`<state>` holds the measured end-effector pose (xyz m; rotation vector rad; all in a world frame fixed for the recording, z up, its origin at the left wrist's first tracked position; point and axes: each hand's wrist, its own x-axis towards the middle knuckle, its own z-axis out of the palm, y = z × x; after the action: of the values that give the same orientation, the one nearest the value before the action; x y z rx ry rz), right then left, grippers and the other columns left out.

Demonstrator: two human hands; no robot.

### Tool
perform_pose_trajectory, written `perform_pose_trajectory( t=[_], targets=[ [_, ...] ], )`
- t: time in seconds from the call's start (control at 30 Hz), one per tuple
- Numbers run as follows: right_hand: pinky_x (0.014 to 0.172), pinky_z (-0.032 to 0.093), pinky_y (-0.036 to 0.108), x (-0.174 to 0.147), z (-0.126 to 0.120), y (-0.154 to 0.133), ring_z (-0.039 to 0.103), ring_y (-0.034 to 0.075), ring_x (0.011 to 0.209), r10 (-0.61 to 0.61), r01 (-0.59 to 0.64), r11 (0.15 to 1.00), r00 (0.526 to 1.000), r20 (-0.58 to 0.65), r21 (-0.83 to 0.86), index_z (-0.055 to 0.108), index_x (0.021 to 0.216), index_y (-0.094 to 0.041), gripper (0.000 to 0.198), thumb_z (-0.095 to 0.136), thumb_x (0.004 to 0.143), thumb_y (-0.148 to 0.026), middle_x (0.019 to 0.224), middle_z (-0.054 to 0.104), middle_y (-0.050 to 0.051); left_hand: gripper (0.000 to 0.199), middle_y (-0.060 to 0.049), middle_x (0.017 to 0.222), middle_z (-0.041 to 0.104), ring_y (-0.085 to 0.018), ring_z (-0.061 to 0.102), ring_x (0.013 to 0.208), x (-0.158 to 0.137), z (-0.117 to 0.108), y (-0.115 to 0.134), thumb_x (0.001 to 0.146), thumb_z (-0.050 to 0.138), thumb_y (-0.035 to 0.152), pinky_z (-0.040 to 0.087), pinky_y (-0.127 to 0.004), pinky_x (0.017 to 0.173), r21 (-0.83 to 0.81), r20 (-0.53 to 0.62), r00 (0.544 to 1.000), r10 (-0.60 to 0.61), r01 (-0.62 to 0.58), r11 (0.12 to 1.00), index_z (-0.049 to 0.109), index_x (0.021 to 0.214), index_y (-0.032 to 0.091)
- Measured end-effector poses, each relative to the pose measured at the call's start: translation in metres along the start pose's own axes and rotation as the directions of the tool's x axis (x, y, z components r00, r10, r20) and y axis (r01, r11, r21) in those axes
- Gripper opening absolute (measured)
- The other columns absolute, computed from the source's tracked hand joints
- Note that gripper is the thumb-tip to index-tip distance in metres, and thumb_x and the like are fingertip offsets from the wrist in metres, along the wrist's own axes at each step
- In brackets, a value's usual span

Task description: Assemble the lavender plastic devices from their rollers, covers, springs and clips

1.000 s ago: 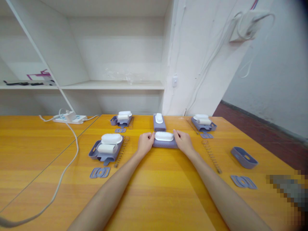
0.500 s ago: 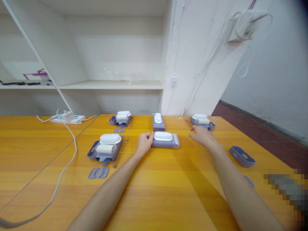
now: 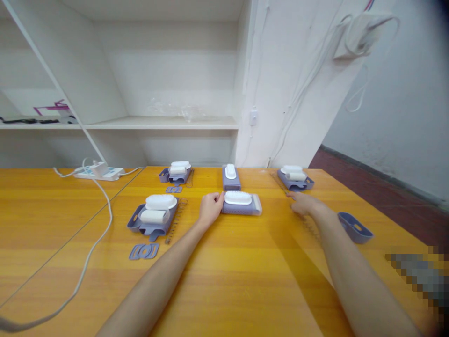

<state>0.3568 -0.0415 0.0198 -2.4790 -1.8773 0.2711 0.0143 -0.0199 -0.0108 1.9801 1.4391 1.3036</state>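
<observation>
White shelves (image 3: 168, 70) are rising behind the wooden table (image 3: 238, 281), whose right edge is slanting beside red floor (image 3: 372, 185). Mid-table, a purple case (image 3: 238, 209) is carrying a white brush (image 3: 237, 198); my curled left hand (image 3: 211, 206) is gripping the case's left end. My half-bent right hand (image 3: 304, 203) is partly covering a spring (image 3: 311, 230); its hold I cannot tell.

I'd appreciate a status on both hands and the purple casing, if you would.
Left hand holding purple casing by left end. Right hand apart, over coiled spring, contact unclear. Casing on table, white brush atop.
</observation>
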Motion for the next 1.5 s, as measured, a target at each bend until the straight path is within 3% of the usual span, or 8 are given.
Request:
perform_pose_trajectory(
  t=[0.13, 0.37, 0.57, 0.87, 1.1, 1.2, 1.37, 1.5],
  targets=[
    [0.077, 0.049, 0.036, -0.004, -0.001, -0.008, 0.064, 0.028, 0.094, -0.015, 0.015, 1.000, 1.000, -0.017, 0.017, 0.062, 0.116, -0.023, 0.061, 0.056, 0.057, -0.009, 0.107, 0.066, 0.013, 0.047, 0.005, 0.047, 0.026, -0.008, 0.027, 0.047, 0.000, 0.000, 0.001, 0.082, 0.043, 0.045, 0.016, -0.025, 0.051, -0.006, -0.004, 1.000, -0.006, 0.006, 1.000, 0.029, 0.047, 0.018],
    [0.057, 0.048, 0.030, -0.015, -0.016, -0.022, 0.064, 0.019, 0.056, -0.049, 0.050, 0.993, 0.999, -0.010, 0.107, 0.071, 0.102, -0.021, 0.039, 0.054, 0.067, -0.013, 0.064, 0.068, 0.007, 0.048, 0.005, 0.047, 0.025, -0.008, 0.027, 0.048, 0.000, 0.000, 0.001, 0.082, 0.044, 0.045, 0.016, -0.025, 0.051, -0.017, -0.006, 1.000, -0.008, 0.008, 1.000, 0.028, 0.046, 0.018],
    [0.057, 0.046, 0.026, -0.026, -0.038, -0.038, 0.063, 0.016, 0.058, -0.115, 0.140, 0.969, 0.985, -0.130, 0.201, 0.071, 0.100, -0.019, 0.031, 0.050, 0.078, -0.023, 0.072, 0.070, 0.006, 0.047, 0.005, 0.048, 0.026, -0.008, 0.027, 0.048, 0.000, -0.001, 0.001, 0.083, 0.043, 0.045, 0.016, -0.025, 0.051, -0.016, 0.003, 1.000, -0.008, 0.008, 1.000, 0.029, 0.047, 0.018],
    [0.057, 0.046, 0.026, -0.045, -0.064, -0.058, 0.062, 0.016, 0.062, -0.110, 0.347, 0.828, 0.871, -0.479, 0.441, 0.063, 0.115, -0.020, 0.044, 0.059, 0.075, -0.039, 0.074, 0.069, 0.004, 0.047, 0.005, 0.048, 0.024, -0.008, 0.026, 0.048, 0.000, 0.000, 0.001, 0.082, 0.043, 0.045, 0.016, -0.026, 0.051, -0.020, 0.002, 1.000, -0.013, 0.013, 1.000, 0.028, 0.047, 0.018],
    [0.069, 0.052, 0.026, -0.044, -0.057, -0.066, 0.063, 0.018, 0.089, -0.237, 0.521, 0.612, 0.839, -0.489, 0.596, 0.044, 0.133, -0.016, 0.063, 0.056, 0.071, -0.021, 0.111, 0.059, 0.011, 0.047, 0.005, 0.048, 0.025, -0.008, 0.026, 0.048, 0.000, -0.001, 0.001, 0.083, 0.043, 0.044, 0.016, -0.026, 0.051, -0.015, 0.002, 1.000, -0.006, 0.006, 1.000, 0.029, 0.047, 0.018],
    [0.074, 0.054, 0.028, -0.041, -0.054, -0.069, 0.062, 0.018, 0.092, -0.260, 0.604, 0.552, 0.780, -0.570, 0.574, 0.042, 0.134, -0.018, 0.065, 0.055, 0.071, -0.019, 0.111, 0.054, 0.011, 0.047, 0.005, 0.048, 0.025, -0.008, 0.026, 0.048, 0.000, 0.000, 0.001, 0.083, 0.043, 0.044, 0.016, -0.026, 0.051, -0.011, 0.001, 1.000, -0.002, 0.002, 1.000, 0.028, 0.047, 0.018],
    [0.083, 0.052, 0.032, -0.042, -0.053, -0.073, 0.063, 0.015, 0.083, -0.247, 0.649, 0.694, 0.621, -0.743, 0.311, 0.056, 0.121, -0.021, 0.044, 0.055, 0.077, -0.021, 0.106, 0.054, 0.008, 0.047, 0.005, 0.048, 0.025, -0.007, 0.027, 0.047, 0.000, 0.000, 0.000, 0.084, 0.042, 0.044, 0.016, -0.026, 0.051, -0.003, 0.003, 1.000, 0.000, 0.000, 1.000, 0.028, 0.047, 0.018],
    [0.082, 0.050, 0.031, -0.046, -0.052, -0.079, 0.063, 0.017, 0.081, -0.271, 0.604, 0.775, 0.583, -0.766, 0.186, 0.060, 0.113, -0.020, 0.034, 0.058, 0.079, -0.027, 0.097, 0.062, 0.007, 0.047, 0.005, 0.048, 0.025, -0.007, 0.027, 0.047, 0.000, 0.000, 0.000, 0.084, 0.042, 0.045, 0.016, -0.025, 0.051, 0.006, 0.005, 1.000, 0.001, -0.001, 1.000, 0.028, 0.047, 0.018]
  ],
)
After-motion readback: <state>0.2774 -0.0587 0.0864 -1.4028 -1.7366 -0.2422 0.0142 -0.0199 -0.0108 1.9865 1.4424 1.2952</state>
